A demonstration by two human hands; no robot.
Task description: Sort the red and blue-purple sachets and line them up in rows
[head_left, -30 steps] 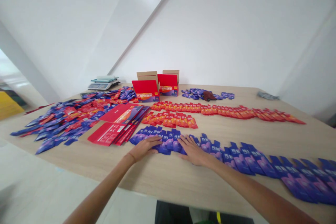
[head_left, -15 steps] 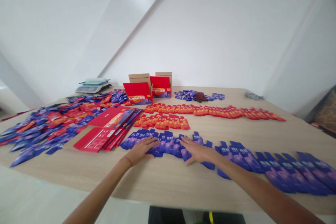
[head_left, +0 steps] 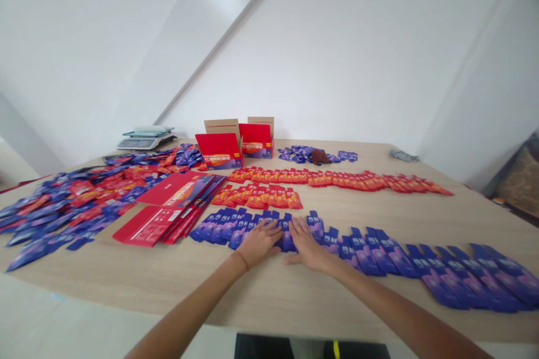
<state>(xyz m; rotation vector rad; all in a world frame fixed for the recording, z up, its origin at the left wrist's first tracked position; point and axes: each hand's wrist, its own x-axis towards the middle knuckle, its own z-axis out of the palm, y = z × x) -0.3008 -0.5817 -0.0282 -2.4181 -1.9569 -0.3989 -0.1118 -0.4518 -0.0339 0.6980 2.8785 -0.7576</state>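
A long row of purple sachets (head_left: 379,252) runs across the near part of the wooden table (head_left: 269,297). My left hand (head_left: 261,242) lies flat, fingers stretched, on the purple sachets near the row's left end. My right hand (head_left: 306,244) lies flat right beside it, fingers spread over the same sachets. The two hands almost touch. Neither hand grips anything. Behind them lie a short row of orange-red sachets (head_left: 259,196) and a longer row of orange-red sachets (head_left: 337,179).
A stack of flat red cartons (head_left: 168,207) lies left of the hands. A loose heap of mixed sachets (head_left: 71,202) covers the table's left side. Two open red boxes (head_left: 236,146) stand at the back, with a scale (head_left: 145,137) at the far left and a small purple pile (head_left: 311,153).
My left hand has slid right along the purple row and my right hand has drawn in, so the hands now sit side by side. The sachets under them are bunched closer.
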